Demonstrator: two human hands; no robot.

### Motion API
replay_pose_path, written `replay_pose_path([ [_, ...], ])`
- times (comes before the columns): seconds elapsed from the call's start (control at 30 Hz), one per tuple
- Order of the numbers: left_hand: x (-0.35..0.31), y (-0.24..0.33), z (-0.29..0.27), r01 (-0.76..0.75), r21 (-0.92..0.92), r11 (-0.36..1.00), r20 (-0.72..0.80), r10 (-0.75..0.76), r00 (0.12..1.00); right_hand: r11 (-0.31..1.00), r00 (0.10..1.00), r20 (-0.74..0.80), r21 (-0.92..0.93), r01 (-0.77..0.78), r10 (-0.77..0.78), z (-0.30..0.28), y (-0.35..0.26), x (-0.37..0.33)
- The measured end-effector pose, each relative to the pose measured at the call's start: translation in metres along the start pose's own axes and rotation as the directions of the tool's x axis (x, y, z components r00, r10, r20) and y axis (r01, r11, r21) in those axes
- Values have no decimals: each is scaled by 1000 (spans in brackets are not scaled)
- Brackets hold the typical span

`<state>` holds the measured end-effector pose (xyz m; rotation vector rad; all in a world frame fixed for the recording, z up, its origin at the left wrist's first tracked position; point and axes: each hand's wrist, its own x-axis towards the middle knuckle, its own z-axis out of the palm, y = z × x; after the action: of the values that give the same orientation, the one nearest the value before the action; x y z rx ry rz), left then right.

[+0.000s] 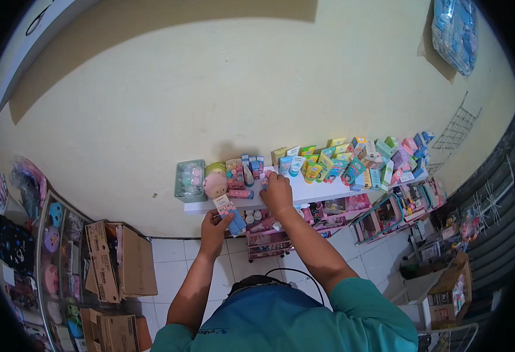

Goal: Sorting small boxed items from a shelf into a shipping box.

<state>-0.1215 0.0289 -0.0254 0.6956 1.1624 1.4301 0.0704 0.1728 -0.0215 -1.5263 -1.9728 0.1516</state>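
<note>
My left hand (212, 233) is closed on a few slim cartons (229, 214), pink-white and blue, just in front of the white shelf (196, 207). Over the shelf my right hand (278, 192) pinches a small pink item (265, 178) whose kind is too small to make out. Between the hands a pink box (240, 193) lies flat. Behind it stand a pink patterned box (234, 173), a pale tube (248, 177) and several small blue boxes (252, 162). Left of these sit a round pink toy with a face (215, 184) and a green basket (189, 196).
Right along the shelf stand colourful tubes (322, 167) and cartons (386, 149). Below is a pink wheeled rack (266, 243). Cardboard boxes (137, 258) stand on the tiled floor (172, 249) at left, beside a display cabinet (58, 252). Another open carton (442, 314) is at lower right.
</note>
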Motion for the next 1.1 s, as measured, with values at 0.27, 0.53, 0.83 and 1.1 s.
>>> replay_pose_path([
  [0.27, 11, -4, 22, 9, -4, 1000, 112, -8, 994, 919, 996, 80, 388, -72, 44, -53, 6, -38],
  [0.53, 5, -24, 94, 46, 47, 998, 309, -58, 949, 418, 943, 283, 846, -332, 177, -95, 92, -108],
  [0.83, -23, -101, 227, 64, 187, 980, 548, -158, 822, 374, 837, 203, 824, -426, 508, -209, 217, -242],
  [1.1, -65, -169, 368, 178, 223, 958, 641, -282, 714, 296, 716, 110, 860, -417, 689, -286, 310, -336],
])
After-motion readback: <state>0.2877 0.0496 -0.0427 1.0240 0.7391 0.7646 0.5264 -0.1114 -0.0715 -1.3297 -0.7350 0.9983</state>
